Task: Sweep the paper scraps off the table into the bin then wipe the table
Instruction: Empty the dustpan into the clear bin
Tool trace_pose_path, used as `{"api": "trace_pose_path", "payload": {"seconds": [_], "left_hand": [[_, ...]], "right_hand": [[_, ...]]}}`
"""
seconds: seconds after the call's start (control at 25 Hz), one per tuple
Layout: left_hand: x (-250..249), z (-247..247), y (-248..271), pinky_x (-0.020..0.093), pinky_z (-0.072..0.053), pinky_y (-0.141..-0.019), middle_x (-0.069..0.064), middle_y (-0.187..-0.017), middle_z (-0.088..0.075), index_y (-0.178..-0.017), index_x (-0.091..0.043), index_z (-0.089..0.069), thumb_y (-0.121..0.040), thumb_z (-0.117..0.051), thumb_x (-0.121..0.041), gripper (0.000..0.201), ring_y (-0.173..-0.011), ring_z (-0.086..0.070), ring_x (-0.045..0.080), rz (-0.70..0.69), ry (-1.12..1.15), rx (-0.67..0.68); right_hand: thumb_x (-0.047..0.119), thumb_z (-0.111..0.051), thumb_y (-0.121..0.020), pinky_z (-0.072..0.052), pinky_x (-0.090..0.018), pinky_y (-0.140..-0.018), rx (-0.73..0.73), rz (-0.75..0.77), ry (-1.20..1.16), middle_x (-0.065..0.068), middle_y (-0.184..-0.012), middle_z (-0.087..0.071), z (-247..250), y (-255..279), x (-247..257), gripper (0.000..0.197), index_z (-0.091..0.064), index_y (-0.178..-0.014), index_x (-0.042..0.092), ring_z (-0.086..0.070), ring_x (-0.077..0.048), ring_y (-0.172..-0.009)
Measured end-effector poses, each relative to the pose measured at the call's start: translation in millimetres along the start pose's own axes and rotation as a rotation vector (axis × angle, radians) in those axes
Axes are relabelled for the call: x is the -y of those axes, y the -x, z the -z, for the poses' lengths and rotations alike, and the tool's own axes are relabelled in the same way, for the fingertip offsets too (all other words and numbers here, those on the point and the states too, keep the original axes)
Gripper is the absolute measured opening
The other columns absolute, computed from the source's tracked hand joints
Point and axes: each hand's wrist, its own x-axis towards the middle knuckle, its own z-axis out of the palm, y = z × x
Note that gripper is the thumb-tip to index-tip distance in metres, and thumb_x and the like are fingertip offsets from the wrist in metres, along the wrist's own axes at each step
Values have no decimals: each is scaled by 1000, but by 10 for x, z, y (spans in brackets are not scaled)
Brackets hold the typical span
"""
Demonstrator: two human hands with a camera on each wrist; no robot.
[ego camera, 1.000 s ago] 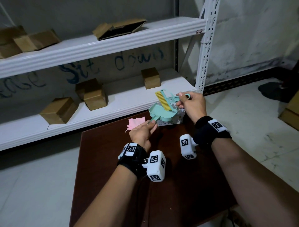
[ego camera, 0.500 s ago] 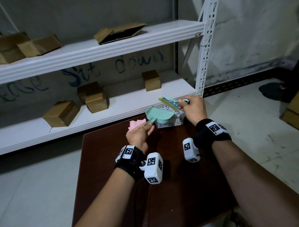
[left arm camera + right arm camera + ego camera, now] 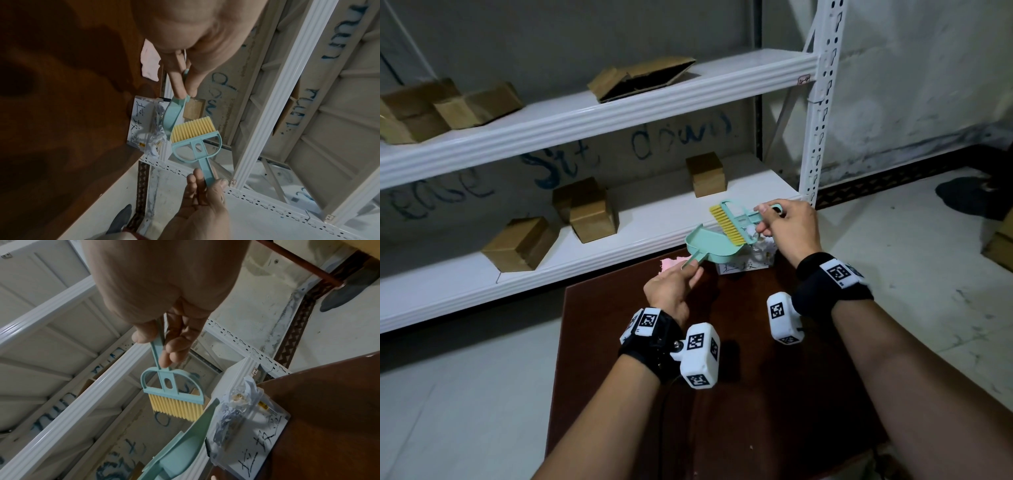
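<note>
Brush (image 3: 732,222) lifted again above dustpan (image 3: 709,245) — both grips (image 3: 789,228) (image 3: 671,291) pinching handles.

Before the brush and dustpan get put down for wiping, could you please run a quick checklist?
1. Left hand holds the dustpan handle: ok.
2. Right hand holds the brush: ok.
3. Dustpan tipped at the bin: ok.
4. Scraps in bin: ok.
5. Dustpan fully emptied: cannot tell.
6. Cloth on the table, within reach: ok.
</note>
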Motion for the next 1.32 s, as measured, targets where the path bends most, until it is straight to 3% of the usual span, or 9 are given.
{"api": "trace_pose_path", "payload": {"seconds": [0.2,0.36,0.52,0.6,0.72,0.96,1.08,1.2,1.32], "left_hand": [[16,-17,-15,31,-62,-70,24,-92,-70,-89,17,-63,-80,-67,22,11,-81,-70,29,16,-1,9],[33,20,-45,30,-62,-71,28,-101,-70,-97,21,-63,-80,-68,21,17,-85,-71,30,24,1,-11],[29,84,-91,31,-62,-70,29,-105,-70,-105,22,-63,-80,-68,21,25,-97,-70,36,21,-8,-31],[17,118,-105,28,-63,-67,28,-103,-71,-107,21,-63,-81,-67,21,26,-92,-72,33,27,-11,-31],[-24,151,-111,24,-62,-62,22,-91,-72,-99,18,-65,-81,-67,20,18,-74,-73,25,29,-28,-29],[-128,248,-162,22,-60,-60,23,-95,-73,-103,16,-67,-82,-68,18,22,-66,-75,22,3,-60,-34],[-92,284,-180,23,-61,-64,25,-103,-73,-108,16,-66,-81,-70,16,28,-72,-75,22,2,-67,-50],[-71,267,-173,23,-61,-65,23,-99,-73,-109,16,-65,-81,-70,16,28,-67,-75,20,1,-48,-34],[-74,242,-135,24,-62,-66,22,-93,-73,-105,15,-66,-82,-69,18,24,-65,-74,20,7,-52,-28]], "right_hand": [[40,-68,-96,-64,-51,-76,65,3,111,8,-64,-75,-42,-25,-67,18,-80,-94,26,-76,-17,-68],[31,-70,-96,-62,-47,-83,59,47,173,5,-72,-77,-78,-28,-180,18,-82,-105,22,-76,-19,-78],[29,-68,-96,-62,-51,-83,23,47,103,5,-75,-77,-73,-38,-163,18,-82,-106,22,-76,-21,-79],[31,-67,-97,-62,-53,-81,1,34,54,6,-73,-76,-75,-39,-114,15,-81,-102,30,-75,-22,-78],[39,-65,-97,-63,-54,-77,-17,28,33,10,-72,-76,-84,23,-16,18,-74,-83,46,-75,-21,-75],[27,-65,-102,-65,-46,-78,15,8,-28,-1,-68,-75,-58,65,44,20,-74,-85,32,-68,-11,-62],[27,-66,-102,-61,-39,-70,84,30,-7,-1,-68,-75,-64,63,52,16,-76,-89,29,-64,-8,-58],[23,-67,-101,-55,-30,-62,157,50,58,-3,-70,-74,-110,97,61,11,-77,-98,20,-63,0,-53],[20,-68,-100,-64,-41,-71,164,72,149,-4,-74,-76,-146,85,-2,13,-79,-104,14,-74,-12,-68]]}}
